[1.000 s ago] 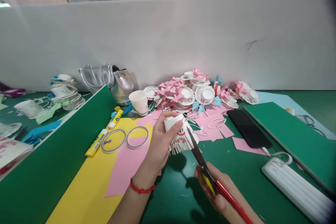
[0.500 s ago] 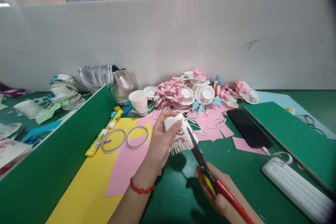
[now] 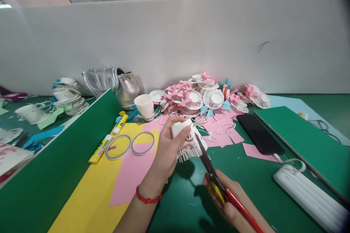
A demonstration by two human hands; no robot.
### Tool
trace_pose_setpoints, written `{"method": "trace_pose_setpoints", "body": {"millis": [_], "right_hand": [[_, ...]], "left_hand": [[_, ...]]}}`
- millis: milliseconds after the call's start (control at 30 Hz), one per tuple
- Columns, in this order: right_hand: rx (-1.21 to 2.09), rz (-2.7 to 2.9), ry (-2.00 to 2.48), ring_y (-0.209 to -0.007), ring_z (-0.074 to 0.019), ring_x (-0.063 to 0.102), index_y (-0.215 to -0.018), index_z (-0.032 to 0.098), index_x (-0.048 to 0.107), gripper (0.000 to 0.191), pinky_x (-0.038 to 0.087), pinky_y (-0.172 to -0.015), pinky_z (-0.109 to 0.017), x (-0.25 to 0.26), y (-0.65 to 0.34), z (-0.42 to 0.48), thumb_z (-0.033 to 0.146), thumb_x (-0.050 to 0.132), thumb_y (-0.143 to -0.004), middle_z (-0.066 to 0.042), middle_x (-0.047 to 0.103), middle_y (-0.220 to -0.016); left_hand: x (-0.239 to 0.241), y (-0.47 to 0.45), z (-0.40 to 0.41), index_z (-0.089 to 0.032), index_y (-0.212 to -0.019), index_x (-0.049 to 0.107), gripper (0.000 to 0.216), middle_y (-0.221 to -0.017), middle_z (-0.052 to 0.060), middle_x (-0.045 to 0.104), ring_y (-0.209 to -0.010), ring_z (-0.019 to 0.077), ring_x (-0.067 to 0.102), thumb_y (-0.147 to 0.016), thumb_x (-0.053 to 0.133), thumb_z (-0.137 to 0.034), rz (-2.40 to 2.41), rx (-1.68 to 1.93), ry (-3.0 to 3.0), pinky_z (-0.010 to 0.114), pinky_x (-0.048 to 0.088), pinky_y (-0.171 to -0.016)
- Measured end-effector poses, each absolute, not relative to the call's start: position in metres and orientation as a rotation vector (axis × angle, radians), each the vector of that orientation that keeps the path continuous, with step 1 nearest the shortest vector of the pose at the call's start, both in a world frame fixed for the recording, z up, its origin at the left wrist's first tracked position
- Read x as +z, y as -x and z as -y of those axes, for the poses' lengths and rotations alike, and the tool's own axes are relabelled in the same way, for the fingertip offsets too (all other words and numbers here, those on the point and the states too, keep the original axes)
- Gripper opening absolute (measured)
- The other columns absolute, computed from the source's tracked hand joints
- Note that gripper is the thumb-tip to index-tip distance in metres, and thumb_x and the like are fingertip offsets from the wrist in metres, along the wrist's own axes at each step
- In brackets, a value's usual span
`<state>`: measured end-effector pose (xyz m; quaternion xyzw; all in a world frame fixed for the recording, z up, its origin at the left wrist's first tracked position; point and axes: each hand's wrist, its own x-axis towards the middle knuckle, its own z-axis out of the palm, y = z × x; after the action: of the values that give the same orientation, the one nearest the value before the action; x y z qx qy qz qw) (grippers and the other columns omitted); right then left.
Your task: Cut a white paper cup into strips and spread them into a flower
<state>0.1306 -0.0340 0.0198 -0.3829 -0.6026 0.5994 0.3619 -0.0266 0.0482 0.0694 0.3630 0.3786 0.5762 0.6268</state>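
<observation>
My left hand (image 3: 166,152) is closed round a white paper cup (image 3: 188,139) held upside down above the green table (image 3: 191,196). The cup's wall is cut into thin strips that fan out at its lower edge. My right hand (image 3: 232,204) grips red-handled scissors (image 3: 216,174), whose dark blades reach up into the cup's fringe at its right side. A red string bracelet sits on my left wrist.
Pink paper (image 3: 131,171) and yellow paper (image 3: 90,196) lie left of my hands, with two tape rings (image 3: 128,145) and glue sticks (image 3: 100,148). A whole paper cup (image 3: 144,106), a silver bag (image 3: 115,84), finished cup flowers (image 3: 207,96), a black phone (image 3: 258,133) and a white power strip (image 3: 308,196) surround them.
Almost nothing has moved. The cup has tilted very slightly in my left hand while the scissor blades stay in the fringe.
</observation>
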Motion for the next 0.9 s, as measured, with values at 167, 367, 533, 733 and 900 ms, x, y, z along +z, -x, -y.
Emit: {"method": "trace_pose_setpoints", "body": {"millis": [167,367,533,733,900], "right_hand": [[1.513,1.588,1.011,-0.049,-0.0099,0.024,-0.092,0.021,0.044,0.059,0.017,-0.047,-0.025,0.017,-0.131,0.035,0.077,0.037,-0.075,0.008,0.030,-0.058],[1.475,1.548,1.049,-0.048,-0.0101,0.027,-0.093,0.020,0.048,0.064,0.018,-0.044,-0.024,0.008,-0.130,0.034,0.079,0.031,-0.075,0.006,0.034,-0.060],[1.491,1.529,1.037,-0.048,-0.0100,0.022,-0.089,0.021,0.044,0.059,0.014,-0.044,-0.024,0.011,-0.127,0.034,0.077,0.034,-0.076,0.006,0.031,-0.059],[1.474,1.563,1.050,-0.048,-0.0101,0.026,-0.093,0.020,0.048,0.063,0.019,-0.044,-0.023,0.012,-0.130,0.034,0.079,0.032,-0.075,0.006,0.033,-0.059],[1.387,1.588,1.206,-0.051,-0.0147,0.038,-0.097,0.020,0.057,0.068,0.033,-0.047,-0.024,0.012,-0.136,0.036,0.079,0.032,-0.074,0.002,0.040,-0.059]], "left_hand": [[0.069,0.027,-0.048,-0.024,-0.086,0.054,0.024,-0.061,-0.006,0.055,-0.051,0.0074,0.052,-0.070,0.072,-0.025,-0.875,1.312,-0.841,0.017,0.046,-0.050],[0.068,0.027,-0.048,-0.024,-0.086,0.053,0.026,-0.060,-0.006,0.054,-0.052,0.0084,0.053,-0.068,0.073,-0.026,-0.896,1.303,-0.837,0.017,0.045,-0.049],[0.069,0.027,-0.048,-0.023,-0.085,0.054,0.027,-0.061,-0.006,0.054,-0.052,0.0085,0.053,-0.067,0.073,-0.028,-0.919,1.312,-0.836,0.017,0.045,-0.049],[0.068,0.027,-0.049,-0.024,-0.084,0.054,0.027,-0.061,-0.007,0.053,-0.051,0.0081,0.053,-0.066,0.074,-0.027,-0.900,1.319,-0.840,0.018,0.046,-0.050],[0.067,0.026,-0.048,-0.024,-0.084,0.054,0.027,-0.062,-0.006,0.054,-0.052,0.0087,0.053,-0.067,0.074,-0.028,-0.904,1.324,-0.840,0.018,0.045,-0.049]]}}
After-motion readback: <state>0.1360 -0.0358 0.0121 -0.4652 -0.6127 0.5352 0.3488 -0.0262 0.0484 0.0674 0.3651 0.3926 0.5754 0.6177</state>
